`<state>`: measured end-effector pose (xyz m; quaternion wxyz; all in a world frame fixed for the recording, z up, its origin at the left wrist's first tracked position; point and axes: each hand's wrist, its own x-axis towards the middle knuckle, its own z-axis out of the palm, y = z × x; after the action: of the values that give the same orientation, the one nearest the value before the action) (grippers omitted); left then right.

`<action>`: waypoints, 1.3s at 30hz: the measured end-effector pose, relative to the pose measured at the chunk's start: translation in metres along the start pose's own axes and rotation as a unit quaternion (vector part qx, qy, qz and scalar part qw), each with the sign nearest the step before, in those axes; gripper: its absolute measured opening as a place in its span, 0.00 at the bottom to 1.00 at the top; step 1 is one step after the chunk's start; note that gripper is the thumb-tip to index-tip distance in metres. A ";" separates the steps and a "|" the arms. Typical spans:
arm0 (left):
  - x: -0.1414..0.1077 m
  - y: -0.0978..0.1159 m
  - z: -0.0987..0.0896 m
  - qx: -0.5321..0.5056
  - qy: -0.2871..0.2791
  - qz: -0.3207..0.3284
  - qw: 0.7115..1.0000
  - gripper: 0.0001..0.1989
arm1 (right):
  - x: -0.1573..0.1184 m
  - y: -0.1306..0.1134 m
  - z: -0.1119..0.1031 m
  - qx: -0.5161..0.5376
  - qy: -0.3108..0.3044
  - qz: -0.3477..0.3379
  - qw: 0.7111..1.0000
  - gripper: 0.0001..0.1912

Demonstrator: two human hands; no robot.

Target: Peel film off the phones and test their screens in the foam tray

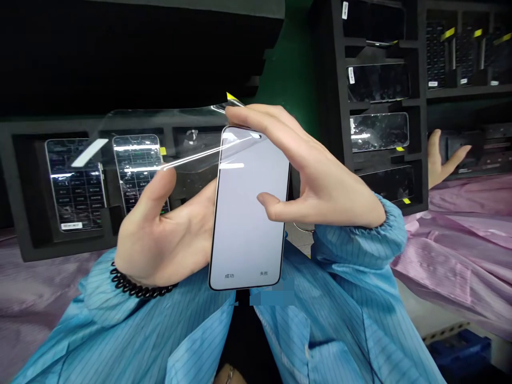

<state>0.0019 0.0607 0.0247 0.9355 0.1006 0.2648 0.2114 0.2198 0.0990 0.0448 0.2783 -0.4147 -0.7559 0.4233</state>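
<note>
A smartphone (250,213) with a lit, pale, nearly blank screen is upright in front of me, two short labels along its bottom. My left hand (168,229) supports it from behind, fingers hidden by the phone and thumb raised at its left. The thumb of my right hand (312,170) lies over the screen's right half. At the phone's top, the right fingertips hold a clear protective film (140,130) by its end with a yellow tab (232,97). The film stretches leftward over my left thumb, catching bright reflections.
A dark foam tray (34,250) on the left holds phones with lit screens. Another dark tray (420,106) on the right carries several film-covered phones. Behind it a co-worker's hand (442,160) and pink sleeve show. A blue bin (460,352) sits low right.
</note>
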 end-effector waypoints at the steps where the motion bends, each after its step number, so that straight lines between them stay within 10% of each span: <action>1: 0.000 0.000 0.000 -0.005 0.004 0.001 1.000 0.43 | 0.001 0.000 0.000 0.005 0.016 -0.005 1.000 0.34; 27: 0.012 0.005 0.006 -0.094 0.071 0.031 0.993 0.39 | 0.011 0.046 0.018 0.012 -0.021 -0.027 0.999 0.38; 34: 0.014 0.006 0.001 -0.055 0.106 0.047 0.992 0.35 | 0.021 0.057 0.018 0.259 0.001 -0.044 0.965 0.19; 39: 0.016 0.006 -0.016 -0.025 0.121 0.064 0.990 0.32 | 0.017 0.061 0.015 0.334 0.109 -0.001 0.936 0.31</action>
<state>0.0039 0.0748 0.0056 0.8833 0.0678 0.3634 0.2884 0.2237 0.1255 -0.0149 0.4820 -0.3409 -0.5366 0.6030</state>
